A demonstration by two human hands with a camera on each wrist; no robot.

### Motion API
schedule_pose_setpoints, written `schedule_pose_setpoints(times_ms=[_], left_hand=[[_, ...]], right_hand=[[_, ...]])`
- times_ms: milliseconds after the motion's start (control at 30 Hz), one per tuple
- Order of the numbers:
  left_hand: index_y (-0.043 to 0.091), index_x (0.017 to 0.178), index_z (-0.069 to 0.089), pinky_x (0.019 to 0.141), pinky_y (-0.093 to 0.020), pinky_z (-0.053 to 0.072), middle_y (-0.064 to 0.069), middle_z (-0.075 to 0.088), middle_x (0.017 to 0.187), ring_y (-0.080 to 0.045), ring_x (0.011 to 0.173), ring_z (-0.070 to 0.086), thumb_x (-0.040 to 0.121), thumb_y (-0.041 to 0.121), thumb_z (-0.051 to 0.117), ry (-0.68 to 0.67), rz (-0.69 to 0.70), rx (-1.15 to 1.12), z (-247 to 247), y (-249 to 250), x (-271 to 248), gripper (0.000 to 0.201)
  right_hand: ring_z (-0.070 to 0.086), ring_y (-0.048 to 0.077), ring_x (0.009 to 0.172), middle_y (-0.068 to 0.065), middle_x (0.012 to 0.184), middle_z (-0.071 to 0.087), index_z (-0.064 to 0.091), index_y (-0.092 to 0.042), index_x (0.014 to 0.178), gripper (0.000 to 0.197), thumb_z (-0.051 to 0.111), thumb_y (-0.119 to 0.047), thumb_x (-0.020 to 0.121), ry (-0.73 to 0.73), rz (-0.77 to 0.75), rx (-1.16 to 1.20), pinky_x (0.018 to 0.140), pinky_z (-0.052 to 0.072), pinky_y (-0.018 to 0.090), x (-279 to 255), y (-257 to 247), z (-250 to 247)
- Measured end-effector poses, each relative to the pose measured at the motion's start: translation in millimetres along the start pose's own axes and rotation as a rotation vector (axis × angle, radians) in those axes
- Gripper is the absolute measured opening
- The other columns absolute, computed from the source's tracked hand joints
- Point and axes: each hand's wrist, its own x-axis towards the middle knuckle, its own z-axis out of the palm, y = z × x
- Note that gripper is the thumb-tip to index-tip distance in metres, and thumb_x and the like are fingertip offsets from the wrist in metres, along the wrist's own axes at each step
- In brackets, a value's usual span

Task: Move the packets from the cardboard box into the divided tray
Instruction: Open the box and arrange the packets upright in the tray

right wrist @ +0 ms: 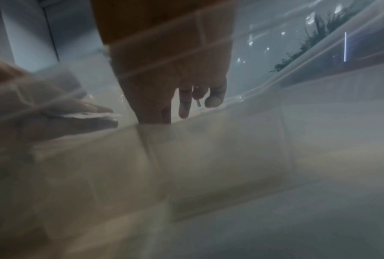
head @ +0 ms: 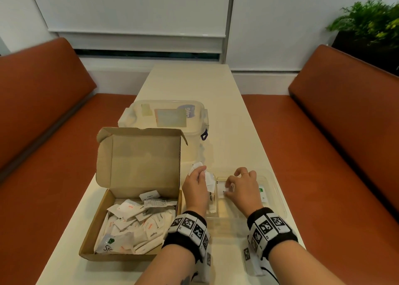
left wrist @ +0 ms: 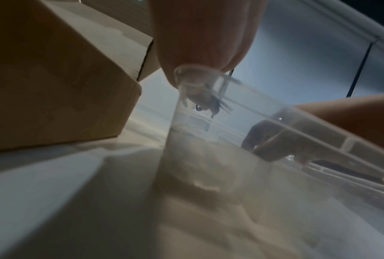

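Observation:
The open cardboard box point(head: 90, 237) sits at the left of the table, holding several white packets point(head: 133, 226). To its right stands the clear divided tray point(head: 278, 196). My left hand point(head: 195, 187) hovers at the tray's left end and grips a small bunch of white packets point(head: 197, 168). My right hand point(head: 241, 187) reaches into the middle compartment, its fingers curled on a white packet point(head: 221, 191). Sugar packets point(head: 212, 200) lie in the left compartment. A green-marked packet point(head: 262, 193) lies in the right one. Through the tray wall point(right wrist: 264, 140), the right wrist view shows my right hand point(right wrist: 171, 78).
A clear lidded plastic container point(head: 168, 116) stands behind the box, whose lid flap point(head: 140, 161) stands upright. Orange bench seats point(head: 43, 155) flank the narrow table point(head: 190, 79). A plant point(head: 371, 19) is at the far right.

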Motion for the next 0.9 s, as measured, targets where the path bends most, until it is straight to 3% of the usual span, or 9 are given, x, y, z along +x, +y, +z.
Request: schedule_pose_setpoints(times_ms=[100,233,367,467,533,667,800,900], left_hand=[[0.012,0.118,0.063,0.098,-0.022,0.04,-0.003,0.061,0.122,-0.013,0.113,0.054,0.1,0.012,0.044,-0.012,-0.011,-0.055,-1,1,0,0.027],[0.018,0.118,0.061,0.101,-0.03,0.043,0.0,0.06,0.122,-0.016,0.117,0.053,0.099,0.013,0.045,-0.073,-0.033,-0.138,-2,6,-1,0.025],[0.021,0.122,0.06,0.1,-0.035,0.046,-0.004,0.058,0.128,-0.021,0.118,0.054,0.099,0.016,0.046,-0.184,-0.112,-0.284,-1,11,-1,0.028],[0.028,0.121,0.055,0.081,-0.033,0.055,-0.011,0.057,0.125,-0.027,0.11,0.06,0.093,0.006,0.055,-0.268,-0.134,-0.322,-1,9,-3,0.036],[0.03,0.119,0.054,0.075,-0.031,0.056,-0.014,0.057,0.124,-0.028,0.105,0.062,0.089,-0.001,0.057,-0.296,-0.132,-0.322,-2,6,-6,0.044],[0.027,0.122,0.054,0.073,-0.028,0.055,-0.014,0.057,0.124,-0.026,0.1,0.062,0.089,-0.004,0.054,-0.285,-0.12,-0.319,-2,1,-10,0.045],[0.026,0.123,0.054,0.059,-0.014,0.052,-0.006,0.056,0.121,-0.02,0.092,0.061,0.09,0.002,0.055,-0.206,-0.12,-0.297,-4,0,-10,0.041],[0.023,0.12,0.056,0.066,-0.018,0.054,-0.005,0.056,0.121,-0.023,0.101,0.062,0.091,0.002,0.054,-0.184,-0.125,-0.28,-6,0,-9,0.036]], right_hand=[[0.043,0.011,0.093,-0.005,0.101,0.058,0.066,-0.021,0.094,0.015,0.065,-0.032,0.085,0.057,0.028,0.301,0.082,0.04,0.026,1,-10,-6],[0.051,0.007,0.063,-0.004,0.081,0.061,0.065,-0.021,0.097,0.019,0.073,-0.025,0.08,0.003,0.084,0.763,0.065,0.047,0.024,-1,-29,-16],[0.054,0.014,0.064,-0.001,0.077,0.058,0.066,-0.02,0.1,0.025,0.075,-0.017,0.077,-0.023,0.126,0.825,0.069,0.05,0.032,1,-33,-23],[0.055,0.012,0.061,0.001,0.07,0.061,0.067,-0.021,0.09,0.013,0.073,-0.017,0.079,-0.01,0.124,0.814,0.058,0.047,0.021,3,-26,-28],[0.055,0.008,0.057,0.001,0.068,0.063,0.067,-0.019,0.084,0.006,0.072,-0.019,0.08,-0.011,0.137,0.819,0.055,0.044,0.016,4,-23,-30],[0.057,0.008,0.067,0.001,0.074,0.067,0.07,-0.012,0.075,0.008,0.072,-0.017,0.081,-0.003,0.142,0.827,0.063,0.045,0.018,5,-20,-32],[0.056,0.011,0.068,0.002,0.074,0.066,0.068,-0.011,0.075,0.008,0.07,-0.014,0.083,0.072,0.147,0.925,0.065,0.044,0.023,2,-18,-35],[0.059,0.009,0.069,-0.002,0.076,0.067,0.067,-0.014,0.08,0.007,0.066,-0.011,0.086,0.098,0.115,0.915,0.063,0.042,0.015,5,-14,-47]])
